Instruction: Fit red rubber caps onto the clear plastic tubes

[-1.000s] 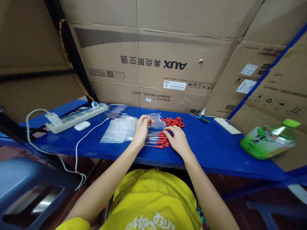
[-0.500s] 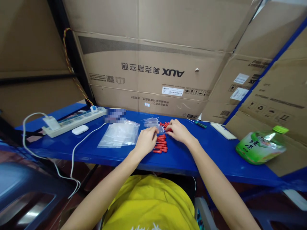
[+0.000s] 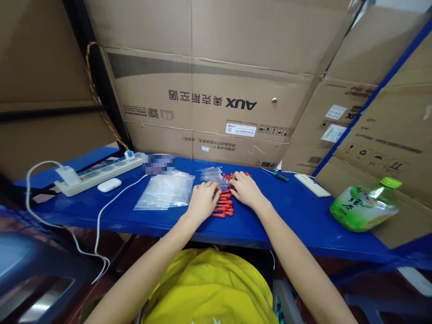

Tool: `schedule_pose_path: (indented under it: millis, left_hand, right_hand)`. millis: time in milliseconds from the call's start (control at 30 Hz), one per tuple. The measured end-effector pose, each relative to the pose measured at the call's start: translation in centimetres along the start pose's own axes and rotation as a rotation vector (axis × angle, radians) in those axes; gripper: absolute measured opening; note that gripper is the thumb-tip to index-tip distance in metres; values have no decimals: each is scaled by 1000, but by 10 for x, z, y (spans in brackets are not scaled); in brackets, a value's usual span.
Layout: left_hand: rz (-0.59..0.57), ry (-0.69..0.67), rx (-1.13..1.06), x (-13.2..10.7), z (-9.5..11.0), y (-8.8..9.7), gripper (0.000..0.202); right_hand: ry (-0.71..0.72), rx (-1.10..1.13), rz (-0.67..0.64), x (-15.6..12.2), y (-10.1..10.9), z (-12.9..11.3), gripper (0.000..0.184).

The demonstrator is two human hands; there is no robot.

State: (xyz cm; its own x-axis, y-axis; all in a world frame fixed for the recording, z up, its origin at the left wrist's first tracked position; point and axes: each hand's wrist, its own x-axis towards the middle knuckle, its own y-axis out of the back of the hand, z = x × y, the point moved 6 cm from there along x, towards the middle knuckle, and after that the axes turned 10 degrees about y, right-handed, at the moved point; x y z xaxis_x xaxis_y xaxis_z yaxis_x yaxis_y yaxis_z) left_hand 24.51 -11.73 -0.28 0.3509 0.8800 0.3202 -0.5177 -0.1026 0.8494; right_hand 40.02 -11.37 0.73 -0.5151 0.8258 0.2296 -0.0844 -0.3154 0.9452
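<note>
My left hand (image 3: 203, 200) lies curled on a row of clear tubes with red caps (image 3: 225, 207) near the front edge of the blue table (image 3: 290, 211). My right hand (image 3: 243, 189) rests fingers down on the loose pile of red caps (image 3: 229, 175) just behind that row. A bundle of clear tubes (image 3: 211, 173) lies between and behind the hands. Both hands have bent fingers; what they pinch is hidden under them. A stack of clear plastic bags (image 3: 165, 191) lies left of my left hand.
A white power strip (image 3: 97, 173) with a plugged charger, a white earbud case (image 3: 109, 184) and a white cable (image 3: 101, 211) sit at left. A small screwdriver (image 3: 279, 176), a white phone (image 3: 312, 185) and a green bottle (image 3: 366, 204) lie at right. Cardboard boxes (image 3: 216, 90) wall the back.
My left hand came down from the bags' edge onto the capped tubes. My right hand reached back from the row to the loose red caps and stayed there.
</note>
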Motion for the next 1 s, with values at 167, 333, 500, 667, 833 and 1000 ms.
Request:
schedule_pose_path:
  millis: [167,333,500,667,833,1000]
  left_hand:
    - [8,-6,3,-1,1,-1,18]
    - [20,-8,18,-1,2,-2,19]
    - [30,6,24,-2,1,-1,20]
    - [10,4,28,-1,1,-4,22]
    - [-12,2,49,-1,1,-8,26]
    - [-28,15,76,-3,2,-10,32]
  right_hand:
    - [0,15,12,-1,0,-2,15]
    - [-17,43,7,-5,-3,2,13]
    - [-26,116,-5,-9,-8,8,13]
    - [-11,133,-3,-9,-7,8,11]
    - [11,122,12,-8,-9,5,11]
    - [71,100,48,-6,-13,1,13]
